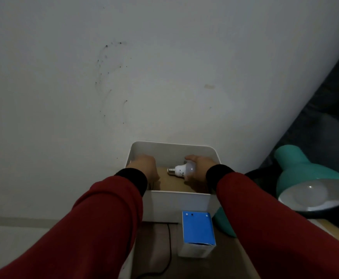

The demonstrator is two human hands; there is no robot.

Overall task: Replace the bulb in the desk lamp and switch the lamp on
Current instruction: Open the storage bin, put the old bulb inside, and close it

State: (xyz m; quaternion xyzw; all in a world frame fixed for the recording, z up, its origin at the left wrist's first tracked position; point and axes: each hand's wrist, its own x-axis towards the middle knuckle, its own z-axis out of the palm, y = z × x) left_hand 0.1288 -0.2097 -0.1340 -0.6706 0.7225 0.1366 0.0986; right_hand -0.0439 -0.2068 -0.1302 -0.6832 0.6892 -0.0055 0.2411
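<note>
Step in hand, as I judge it: a bulb handled at the bin, either a spare being fetched or the old one being put away. The dim view does not settle which.

Left hand [144, 168] — reaches forward into the white bin [176, 206], knuckles up, resting at the bin's left inner side on the brown cardboard [170, 183] lining the bottom. Fingers curl downward; whether they grip the cardboard edge or only press it I cannot tell.

Bulb [181, 170] — lies on its side inside the bin, screw base pointing left, dome to the right.

Right hand [197, 168] — also inside the bin, palm wrapped over the dome, thumb on top, fingers under; it is grasping the bulb.

Both arms stretched out nearly straight, red sleeves with black cuffs, wrists crossing the bin's near wall.

Box [197, 235] — blue and white, stands on the desk just in front of the bin, top open.

Lamp [313, 184] — teal, at far right, shade tipped toward the camera; a bulb [309, 196] sits in the shade, unlit.

Next move, if this is the spare: lift it clear of the bin wall, then free the lamp's socket — one hand steadying the shade, the other unscrewing.
</note>
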